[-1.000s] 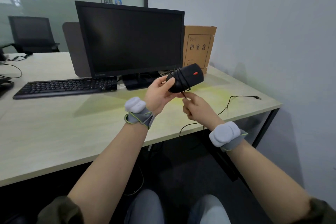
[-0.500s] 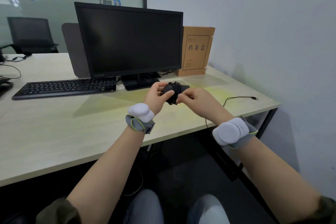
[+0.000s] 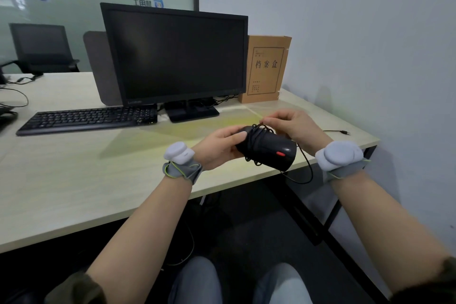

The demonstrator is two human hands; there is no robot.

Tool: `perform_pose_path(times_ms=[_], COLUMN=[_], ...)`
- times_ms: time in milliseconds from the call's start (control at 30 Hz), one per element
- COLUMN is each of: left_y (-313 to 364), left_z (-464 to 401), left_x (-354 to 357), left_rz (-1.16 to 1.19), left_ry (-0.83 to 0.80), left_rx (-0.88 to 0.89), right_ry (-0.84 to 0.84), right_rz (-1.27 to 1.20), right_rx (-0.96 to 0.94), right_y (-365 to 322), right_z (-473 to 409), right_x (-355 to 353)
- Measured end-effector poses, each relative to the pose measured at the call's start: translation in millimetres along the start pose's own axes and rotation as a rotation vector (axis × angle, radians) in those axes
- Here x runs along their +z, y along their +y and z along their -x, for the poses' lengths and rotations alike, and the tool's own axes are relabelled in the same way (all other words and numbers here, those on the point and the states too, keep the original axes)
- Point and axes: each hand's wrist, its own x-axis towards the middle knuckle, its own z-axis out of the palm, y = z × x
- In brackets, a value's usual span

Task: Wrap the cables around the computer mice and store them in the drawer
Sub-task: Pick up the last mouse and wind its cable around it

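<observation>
A black computer mouse (image 3: 271, 149) with a red scroll wheel is held in the air above the desk's front edge. My left hand (image 3: 218, 147) grips its rear end. Several loops of its thin black cable (image 3: 304, 168) circle the mouse body. My right hand (image 3: 288, 124) pinches the cable just above the mouse. The loose remainder of the cable hangs in a loop below the desk edge and runs back up to a plug lying on the desk at the right. No drawer is in view.
The light wooden desk (image 3: 74, 180) carries a black monitor (image 3: 175, 57), a black keyboard (image 3: 86, 119) and a brown file box (image 3: 267, 68) against the white wall. An office chair (image 3: 42, 49) stands at the far left. My knees show under the desk.
The mouse has swung round so its red wheel faces me again, lower than a second ago. My right hand has risen from under the mouse to above it, carrying the cable over.
</observation>
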Motion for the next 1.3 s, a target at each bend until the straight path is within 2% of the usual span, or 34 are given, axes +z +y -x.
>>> perform_pose_path(times_ms=[67,133,200,267,367,467,633,733,833,933,1000,1067,1200,1300], left_y=[0.2,0.4,1.0,1.2,1.3,-0.1,-7.3,-13.5,-14.1,-13.8,-16.1,-18.6,-18.9,-17.0], left_z=[-0.7,-3.6,-8.9,-15.9,-22.9,-23.1,-19.3,-19.5,-20.4,-19.6,-17.9,-13.9,-5.0,0.1], left_x=[2.4,5.1,7.3,7.4,2.7,-7.0,-14.8,-15.6,-16.7,-12.8,-9.8,-5.8,-0.4,0.1], left_rz=[0.120,0.221,0.294,0.324,0.274,0.201,0.116,-0.100,-0.419,-0.676,-0.751,-0.633,-0.220,-0.018], left_ry=[-0.012,0.016,0.099,0.242,0.506,0.724,0.811,0.786,0.689,0.577,0.496,0.393,0.158,0.094], left_rx=[0.021,0.056,0.100,0.161,0.242,0.291,0.288,0.248,0.187,0.107,0.053,0.029,-0.003,-0.021], right_ry=[-0.021,0.028,0.077,0.029,-0.094,-0.082,0.007,0.065,0.155,0.206,0.184,0.152,0.073,0.052], right_rz=[-0.130,-0.109,-0.051,-0.025,0.196,0.346,0.493,0.679,0.832,0.840,0.787,0.688,0.363,0.126], right_rx=[0.012,0.030,0.105,0.091,0.114,0.106,0.020,-0.046,-0.073,-0.105,-0.136,-0.153,-0.110,0.000], right_y=[7.7,14.2,19.1,25.5,29.5,24.7,5.2,-4.5,-6.9,-8.8,-11.7,-12.5,-6.8,2.4], right_z=[-0.5,-0.4,1.8,4.9,11.7,15.9,17.5,16.6,18.1,18.5,16.5,13.9,11.6,10.3], right_x=[1.8,12.1,26.2,40.5,53.9,59.6,58.6,54.9,47.9,38.1,30.5,23.1,11.9,4.7])
